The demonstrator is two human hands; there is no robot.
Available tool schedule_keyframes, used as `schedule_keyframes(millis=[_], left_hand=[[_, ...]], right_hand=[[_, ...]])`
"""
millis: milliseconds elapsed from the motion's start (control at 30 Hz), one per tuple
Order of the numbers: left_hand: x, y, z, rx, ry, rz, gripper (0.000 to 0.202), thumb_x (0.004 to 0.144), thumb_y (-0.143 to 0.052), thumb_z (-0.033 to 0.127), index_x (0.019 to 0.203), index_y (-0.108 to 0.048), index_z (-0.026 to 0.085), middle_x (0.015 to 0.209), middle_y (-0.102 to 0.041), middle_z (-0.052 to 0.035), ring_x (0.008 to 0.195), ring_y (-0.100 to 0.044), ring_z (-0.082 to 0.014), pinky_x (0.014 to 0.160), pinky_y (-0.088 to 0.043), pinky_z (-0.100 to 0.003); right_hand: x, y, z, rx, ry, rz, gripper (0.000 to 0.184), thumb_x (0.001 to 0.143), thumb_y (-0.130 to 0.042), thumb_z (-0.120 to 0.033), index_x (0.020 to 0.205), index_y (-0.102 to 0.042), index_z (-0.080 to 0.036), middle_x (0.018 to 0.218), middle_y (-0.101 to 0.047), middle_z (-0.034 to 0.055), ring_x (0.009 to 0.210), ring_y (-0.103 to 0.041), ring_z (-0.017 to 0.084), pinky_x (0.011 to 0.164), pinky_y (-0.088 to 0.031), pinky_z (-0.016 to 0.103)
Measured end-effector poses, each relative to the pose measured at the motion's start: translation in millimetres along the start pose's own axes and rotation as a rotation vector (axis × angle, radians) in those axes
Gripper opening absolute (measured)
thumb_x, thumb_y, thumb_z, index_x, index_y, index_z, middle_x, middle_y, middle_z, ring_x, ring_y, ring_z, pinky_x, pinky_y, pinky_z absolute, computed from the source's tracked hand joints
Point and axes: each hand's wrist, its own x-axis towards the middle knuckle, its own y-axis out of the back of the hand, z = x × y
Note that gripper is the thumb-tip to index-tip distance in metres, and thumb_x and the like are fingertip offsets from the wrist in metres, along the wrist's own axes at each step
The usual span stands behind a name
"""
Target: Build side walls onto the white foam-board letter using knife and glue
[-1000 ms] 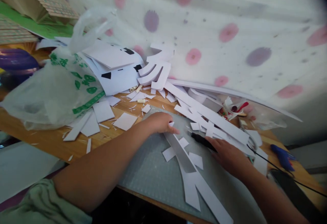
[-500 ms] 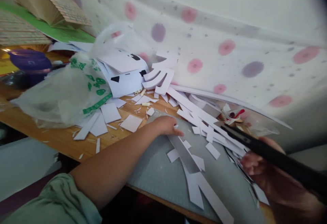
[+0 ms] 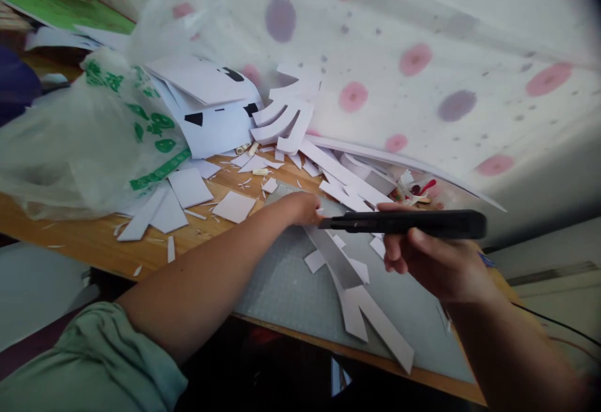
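My right hand (image 3: 427, 262) is closed around a black utility knife (image 3: 413, 224), held level with its blade end pointing left. The blade tip is close to my left hand (image 3: 305, 208); whether it touches anything there I cannot tell. My left hand rests at the far part of the grey cutting mat (image 3: 282, 287), its fingers closed on the upper end of a white card strip (image 3: 340, 262). That strip runs toward me across the mat and splits into two prongs near the front. Small card tabs (image 3: 315, 262) stick out beside it.
White card offcuts (image 3: 235, 206) lie on the wooden table (image 3: 206, 236). A plastic bag (image 3: 94, 143) with green print and larger white sheets with black shapes (image 3: 220, 127) are at the back left. A dotted curtain (image 3: 354, 96) hangs behind. Long strips (image 3: 347, 174) pile up along the wall.
My right hand has brought the knife leftward from the right side, turning it level, until its tip is beside my left hand. My left hand keeps its hold on the strip; the view has shifted slightly.
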Motion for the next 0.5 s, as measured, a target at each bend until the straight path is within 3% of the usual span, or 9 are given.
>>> schedule_keyframes(millis=[133, 267, 400, 500], left_hand=[[0.0, 0.8, 1.9, -0.013, -0.006, 0.005, 0.063, 0.07, -0.051, 0.07, 0.097, -0.068, 0.016, 0.09, -0.067, -0.0108, 0.075, -0.058, -0.0229, 0.066, -0.041, -0.031], [3.4, -1.7, 0.5, -0.029, -0.018, 0.019, 0.062, 0.068, -0.053, 0.068, 0.092, -0.069, 0.014, 0.083, -0.065, -0.009, 0.073, -0.056, -0.022, 0.064, -0.039, -0.031], [7.7, -5.8, -3.9, -0.057, -0.06, 0.031, 0.047, 0.066, -0.059, 0.058, 0.082, -0.069, 0.015, 0.074, -0.063, -0.005, 0.067, -0.054, -0.0192, 0.061, -0.037, -0.03], [11.6, -8.2, -8.0, -0.099, -0.118, 0.044, 0.037, 0.066, -0.061, 0.05, 0.078, -0.069, 0.017, 0.07, -0.062, -0.0021, 0.065, -0.052, -0.017, 0.062, -0.037, -0.029]], right_hand=[[15.6, -7.4, 2.8, -0.139, -0.126, -0.063, 0.032, 0.083, -0.068, -0.03, 0.114, -0.067, -0.022, 0.059, -0.058, -0.002, 0.055, -0.053, 0.01, 0.051, -0.045, 0.022], [35.1, -19.1, 0.5, -0.438, -0.165, -0.119, 0.032, 0.082, -0.066, -0.03, 0.112, -0.067, -0.019, 0.068, -0.06, -0.0019, 0.055, -0.05, 0.009, 0.052, -0.044, 0.022], [54.9, -28.2, -6.1, -0.722, -0.115, -0.306, 0.033, 0.082, -0.061, -0.028, 0.113, -0.066, -0.016, 0.082, -0.065, 0.0024, 0.06, -0.052, 0.011, 0.056, -0.045, 0.026], [65.5, -30.6, -10.8, -0.817, -0.121, -0.436, 0.032, 0.081, -0.06, -0.026, 0.11, -0.066, -0.015, 0.078, -0.064, 0.0016, 0.059, -0.052, 0.011, 0.057, -0.044, 0.025]])
